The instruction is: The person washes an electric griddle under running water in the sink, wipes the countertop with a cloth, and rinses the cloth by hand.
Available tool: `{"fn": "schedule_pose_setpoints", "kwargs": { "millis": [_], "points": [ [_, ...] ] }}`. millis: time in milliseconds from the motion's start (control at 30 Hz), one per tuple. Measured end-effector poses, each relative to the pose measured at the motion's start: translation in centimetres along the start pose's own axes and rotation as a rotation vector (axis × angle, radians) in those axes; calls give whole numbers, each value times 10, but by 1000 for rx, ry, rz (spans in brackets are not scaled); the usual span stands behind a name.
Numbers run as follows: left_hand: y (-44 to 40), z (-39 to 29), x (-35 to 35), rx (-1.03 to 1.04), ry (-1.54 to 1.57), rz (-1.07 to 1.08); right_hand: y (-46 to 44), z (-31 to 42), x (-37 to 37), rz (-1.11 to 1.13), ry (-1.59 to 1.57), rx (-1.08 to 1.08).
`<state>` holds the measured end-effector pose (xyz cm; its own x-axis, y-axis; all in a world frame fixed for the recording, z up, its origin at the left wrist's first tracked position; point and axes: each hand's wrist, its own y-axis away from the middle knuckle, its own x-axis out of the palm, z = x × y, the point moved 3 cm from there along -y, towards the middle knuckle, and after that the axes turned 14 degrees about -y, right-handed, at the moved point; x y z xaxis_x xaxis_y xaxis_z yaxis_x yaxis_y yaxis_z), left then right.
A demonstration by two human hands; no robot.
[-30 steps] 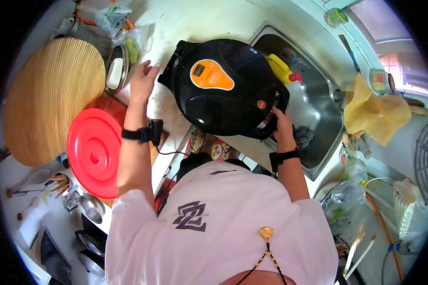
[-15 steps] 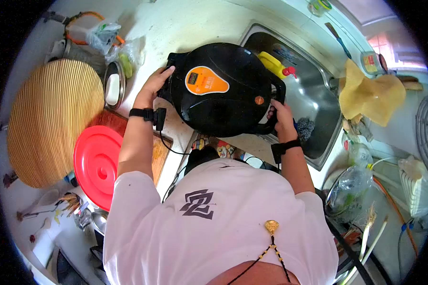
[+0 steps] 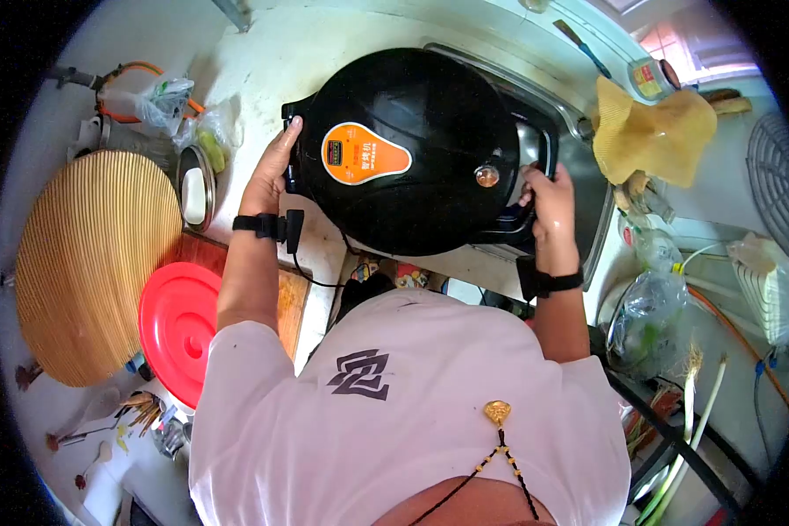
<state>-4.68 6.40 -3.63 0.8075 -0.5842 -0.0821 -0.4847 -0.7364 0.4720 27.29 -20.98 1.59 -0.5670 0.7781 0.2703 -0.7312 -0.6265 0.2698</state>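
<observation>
A person in a white T-shirt holds a round black electric griddle with both hands at a kitchen desk. The left hand, clear of the appliance a second earlier, now clasps its hinged side, fingertips hidden from view; the right hand grips the black handle opposite, fingers curled around the bar. The griddle, closed, its orange panel facing up, spans the desk's edge and part of the steel sink, covering more of the basin than before and hiding a yellow bottle that showed there half a second ago. It also looks larger in view, suggesting a lift, with its weight probably now shared between the two hands. A red lid lies to the left.
</observation>
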Motion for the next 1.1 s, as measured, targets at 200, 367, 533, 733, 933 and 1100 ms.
{"fn": "schedule_pose_setpoints", "kwargs": {
  "millis": [200,367,533,733,933,1100],
  "points": [
    [17,-38,56,143,208,30,58,111,11,-20,255,-351],
    [-6,-37,103,240,390,92,94,174,17,54,304,-529],
    [-17,-40,145,363,490,215,127,215,27,94,472,-711],
    [-12,-47,166,329,455,356,146,237,11,63,597,-881],
    [6,-58,180,360,376,341,160,237,1,70,669,-998],
    [2,-57,184,376,381,366,163,238,-9,85,598,-989]
  ]
}}
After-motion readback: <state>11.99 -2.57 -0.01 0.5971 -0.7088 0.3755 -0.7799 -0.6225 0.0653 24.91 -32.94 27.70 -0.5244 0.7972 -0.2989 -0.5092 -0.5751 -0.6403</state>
